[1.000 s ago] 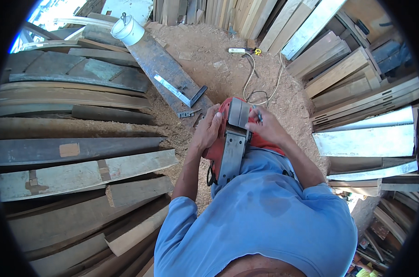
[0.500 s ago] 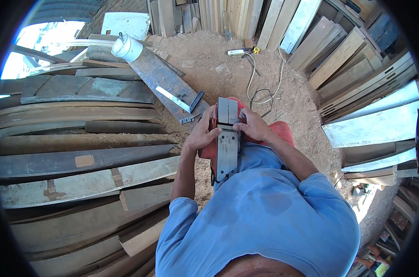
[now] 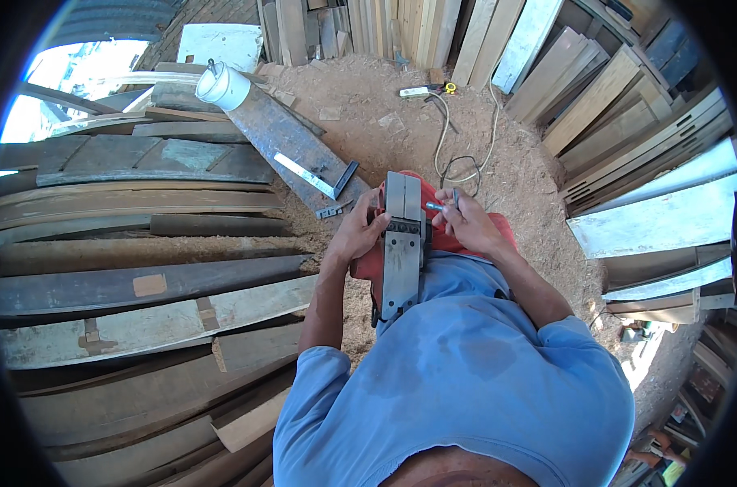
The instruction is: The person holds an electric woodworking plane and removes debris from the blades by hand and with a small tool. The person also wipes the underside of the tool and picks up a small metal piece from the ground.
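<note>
An electric hand planer (image 3: 401, 268) with a red body lies upside down on my lap, its metal sole facing up. Across the middle of the sole runs a dark slot with the cutter drum (image 3: 403, 226). My left hand (image 3: 358, 232) is wrapped round the planer's left side, its thumb near the slot. Just right of the planer, my right hand (image 3: 469, 226) is closed on a small tool with a thin teal shaft (image 3: 435, 206), whose tip points toward the machine. Its exact kind is too small to tell.
Beyond the planer, a square (image 3: 315, 175) lies on a wide board (image 3: 275, 134), with a white bucket (image 3: 224, 87) at its far end. A pale cable (image 3: 441, 146) and yellow tape measure (image 3: 450, 88) lie ahead. Stacked planks (image 3: 141, 288) fill the left; boards (image 3: 652, 219) lean right.
My right hand has moved off the planer's sole to its right and now shows the small teal-shafted tool. The dark cutter drum now shows in the slot. My left hand stays on the planer.
</note>
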`<state>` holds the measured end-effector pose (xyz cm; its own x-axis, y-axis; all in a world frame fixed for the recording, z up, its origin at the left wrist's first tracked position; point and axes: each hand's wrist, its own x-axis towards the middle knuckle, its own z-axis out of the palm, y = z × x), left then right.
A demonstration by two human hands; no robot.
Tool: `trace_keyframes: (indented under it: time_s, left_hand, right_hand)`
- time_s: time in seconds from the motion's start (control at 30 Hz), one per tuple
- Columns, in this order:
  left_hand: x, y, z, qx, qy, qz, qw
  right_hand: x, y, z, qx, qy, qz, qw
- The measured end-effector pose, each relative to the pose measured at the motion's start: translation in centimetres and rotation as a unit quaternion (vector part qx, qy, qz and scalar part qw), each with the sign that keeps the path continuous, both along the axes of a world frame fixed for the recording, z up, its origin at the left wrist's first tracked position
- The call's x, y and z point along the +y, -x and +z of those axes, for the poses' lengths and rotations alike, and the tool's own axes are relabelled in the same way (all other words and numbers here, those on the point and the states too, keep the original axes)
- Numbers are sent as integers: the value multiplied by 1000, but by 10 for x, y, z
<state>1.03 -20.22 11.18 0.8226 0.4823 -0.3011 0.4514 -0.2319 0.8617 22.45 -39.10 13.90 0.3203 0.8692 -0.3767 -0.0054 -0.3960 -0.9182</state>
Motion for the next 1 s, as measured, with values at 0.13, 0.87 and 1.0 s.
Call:
trace_keyframes:
  time_s: [0.13,0.87,1.0]
  left_hand:
    - [1,3,-11,-23,-35,-1,999]
    - [-3,-21,-14,-78,-189,-28,978]
    - [-5,-23,3,-57,-241,-85,965]
  right_hand:
    - [-9,9,-5,91,19,24,995]
    - [6,54,-28,143,78,-102,981]
    - [7,59,-46,-119,-6,-76,990]
